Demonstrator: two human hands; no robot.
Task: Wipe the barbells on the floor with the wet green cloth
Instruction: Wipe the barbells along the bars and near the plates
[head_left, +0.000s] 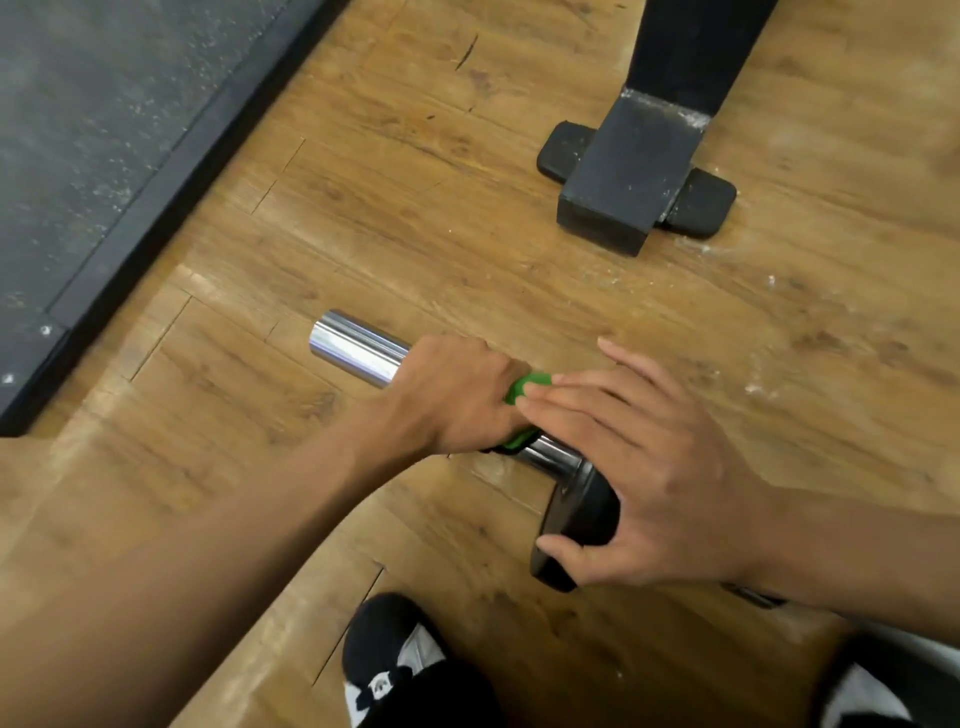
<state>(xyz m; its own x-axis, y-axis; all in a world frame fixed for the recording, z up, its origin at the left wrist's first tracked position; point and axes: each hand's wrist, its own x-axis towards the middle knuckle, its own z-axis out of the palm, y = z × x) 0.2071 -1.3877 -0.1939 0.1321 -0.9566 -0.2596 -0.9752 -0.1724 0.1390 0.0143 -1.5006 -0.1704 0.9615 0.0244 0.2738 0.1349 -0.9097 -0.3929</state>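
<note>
A barbell lies on the wooden floor, its shiny chrome sleeve (358, 345) pointing to the upper left. My left hand (457, 395) grips the sleeve through the green cloth (524, 387), which shows only as small folds above and below my fingers. My right hand (649, 467) lies with straight fingers over the black collar (582, 509) of the barbell, its fingertips touching the cloth and its thumb against the collar's lower edge. The rest of the bar is hidden under my right arm.
A black metal rack foot (628, 171) on a rubber pad stands on the floor at the upper right. A dark rubber mat (78, 130) with a raised black edge fills the upper left. My black shoe (389, 654) is at the bottom centre.
</note>
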